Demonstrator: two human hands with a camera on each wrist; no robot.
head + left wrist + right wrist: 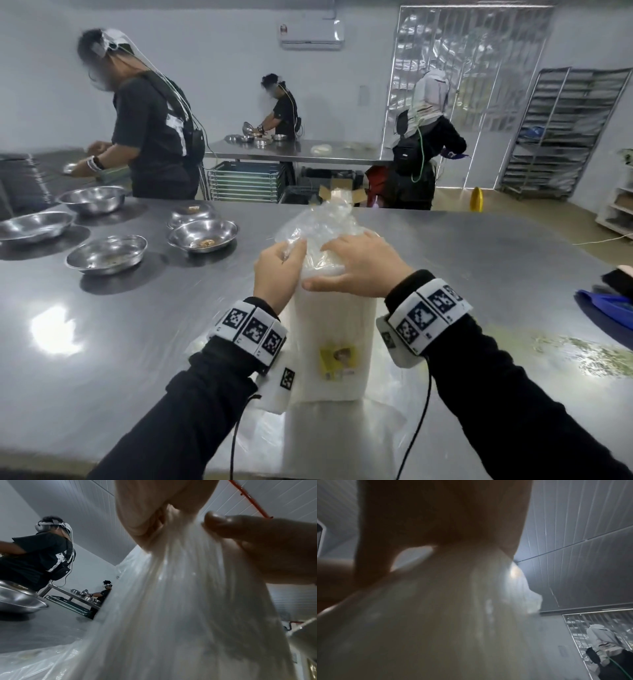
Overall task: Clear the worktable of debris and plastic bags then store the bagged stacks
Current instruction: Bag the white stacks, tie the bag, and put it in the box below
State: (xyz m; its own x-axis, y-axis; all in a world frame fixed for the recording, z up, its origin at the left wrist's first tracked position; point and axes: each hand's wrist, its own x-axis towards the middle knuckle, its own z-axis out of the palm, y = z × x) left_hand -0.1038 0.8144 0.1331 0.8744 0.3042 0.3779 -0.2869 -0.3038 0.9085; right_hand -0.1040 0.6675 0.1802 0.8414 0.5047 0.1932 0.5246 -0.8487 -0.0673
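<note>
Steel counter (479, 274) fills most of the head view, in what looks like a shared prep room with other people working at the far benches. Going left to right: four or five metal bowls (202, 234) sit around 10 o'clock, a couple with brownish scraps in them. Dead centre stands the bagged stack (330, 342), a tall white block upright in clear plastic with a small yellow label low on its front, close to the near edge. Over at 3 o'clock there's a scatter of greenish crumbs (589, 356) on the counter, and something blue (603, 308) pokes in past that at the edge.

Left hand (279, 270) is curled around the loose bag neck (318, 222), pinching the gathered plastic; the left wrist view shows the film bunched into pleats under the fingers (171, 520). Right hand (359, 267) lies over the top of the stack with fingers pretty much straight, pressing the plastic down, not really clutching anything.

So my read: this is the closing-the-bag step, before storing. Next move probably needs the slack twisted or tied tight while the right hand keeps the block from tipping, then a two-handed lift since it's tall and likely top-heavy. Crumbs are not yet wiped.
</note>
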